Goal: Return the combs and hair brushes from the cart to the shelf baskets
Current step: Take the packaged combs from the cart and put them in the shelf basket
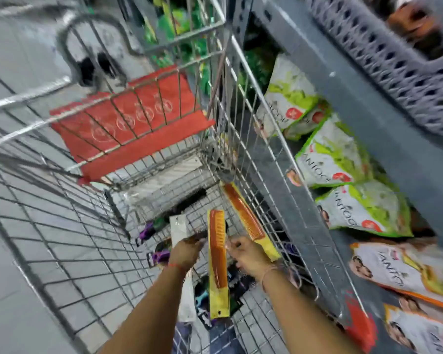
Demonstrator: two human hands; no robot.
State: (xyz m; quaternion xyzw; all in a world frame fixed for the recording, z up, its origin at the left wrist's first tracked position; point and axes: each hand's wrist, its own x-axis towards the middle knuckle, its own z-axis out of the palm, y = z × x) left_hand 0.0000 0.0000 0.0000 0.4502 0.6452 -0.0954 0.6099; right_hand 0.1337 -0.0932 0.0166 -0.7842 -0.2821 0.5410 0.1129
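Observation:
Both my hands reach down into a wire shopping cart (62, 251). My left hand (186, 252) is shut on a hair brush in a clear white pack (178, 229). My right hand (248, 256) grips an orange comb on a yellow card (248, 221) that slants toward the cart's right wall. A second orange comb on a yellow card (217, 256) stands between the hands; which hand touches it I cannot tell. Several more brushes lie on the cart floor, among them a black one (189, 200) and purple ones (160, 256). A grey perforated shelf basket (394, 62) sits at the upper right.
The cart's red child-seat flap (128, 123) is folded at its far end. A grey metal shelf (330, 103) runs along the right, with green-and-white packets (335, 154) below it and orange-and-white packets (404, 277) nearer. Grey tiled floor (16, 290) lies on the left.

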